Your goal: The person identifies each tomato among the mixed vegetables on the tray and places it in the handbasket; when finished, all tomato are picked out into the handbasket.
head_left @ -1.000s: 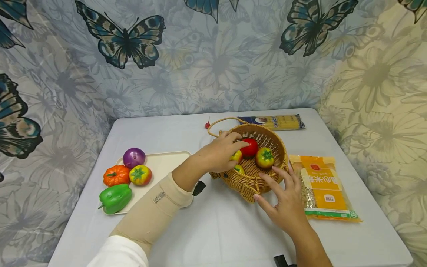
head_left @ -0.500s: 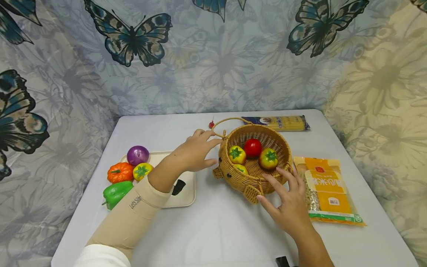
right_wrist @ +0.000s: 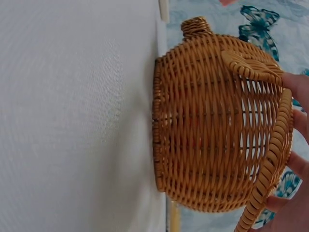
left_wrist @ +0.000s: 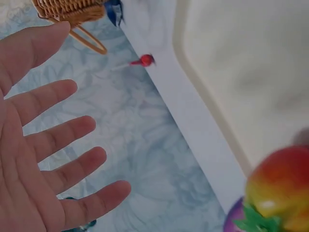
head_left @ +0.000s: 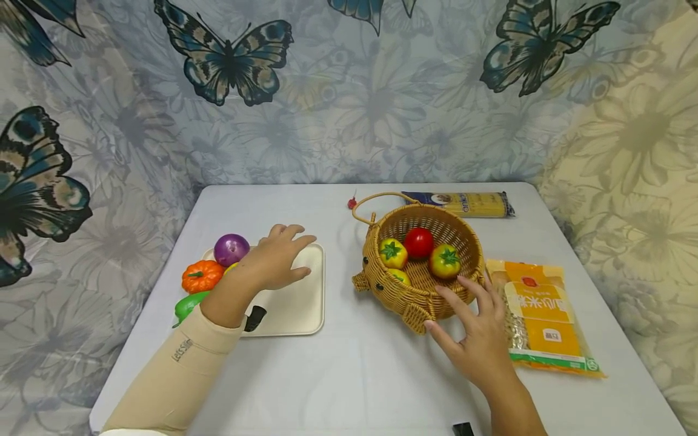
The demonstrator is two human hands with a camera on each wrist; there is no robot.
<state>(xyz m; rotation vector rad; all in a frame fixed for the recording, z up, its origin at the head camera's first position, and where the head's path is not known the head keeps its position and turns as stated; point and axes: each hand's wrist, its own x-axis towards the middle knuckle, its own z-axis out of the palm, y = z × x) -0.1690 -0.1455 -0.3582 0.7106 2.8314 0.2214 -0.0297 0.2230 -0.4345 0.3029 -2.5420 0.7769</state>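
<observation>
In the head view my left hand [head_left: 275,257], fingers spread and holding nothing, is over the cream tray [head_left: 313,290]. Behind its wrist sit a purple round vegetable [head_left: 231,249], an orange pumpkin [head_left: 202,276] and a green bell pepper [head_left: 189,304]. A red-and-yellow fruit with a green leafy top [left_wrist: 282,186] shows in the left wrist view, mostly hidden from the head. My right hand [head_left: 477,333] rests its fingertips on the near rim of a wicker basket [head_left: 392,297], thumb by its ear-shaped flap. Inside lie a red tomato [head_left: 418,243] and several yellow-green fruits [head_left: 445,261].
A bag of grain [head_left: 548,318] lies right of the basket, close to my right hand. Behind the basket is a pack of pasta [head_left: 474,204]. A small red object [head_left: 351,203] lies by the basket's raised handle [head_left: 376,195]. Patterned cloth backs the table.
My left hand has moved left, out of the basket and over the tray, leaving the fruits in the basket uncovered. The right hand stays at the basket rim. The head view has shifted slightly.
</observation>
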